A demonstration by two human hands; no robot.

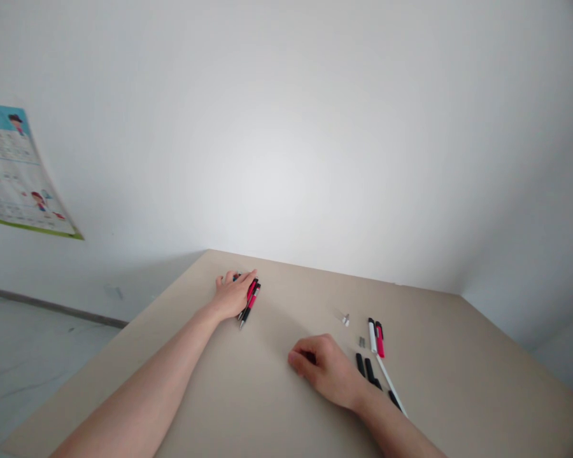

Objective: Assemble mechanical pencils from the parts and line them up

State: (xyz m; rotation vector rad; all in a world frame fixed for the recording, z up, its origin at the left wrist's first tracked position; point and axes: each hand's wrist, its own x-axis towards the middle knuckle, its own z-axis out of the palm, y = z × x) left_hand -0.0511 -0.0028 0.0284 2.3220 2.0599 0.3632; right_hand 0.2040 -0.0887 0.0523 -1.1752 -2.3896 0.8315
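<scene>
Two bare hands rest on a plain beige tabletop (277,407) set against a white wall, seen from the head camera. Far and to the left, the left hand (232,296) lies palm-down with fingers loosely spread over a small bunch of red-and-black click pens (249,301), touching them along their left side rather than clasping them; the pens lie side by side, tips pointing near. That bunch looks like finished, put-together pens. Nearer and to the right, the right hand (325,369) is curled into a loose fist on the table; whether it encloses anything cannot be told. Just right of it lie loose parts, seemingly unassembled: a white pen barrel (372,334) touching a red pen barrel (379,339), black grip sleeves (365,367), a thin white refill (390,382), tiny metal springs (361,342) and a small clear tip piece (346,319). A colourful wall chart (14,172) hangs far left.
</scene>
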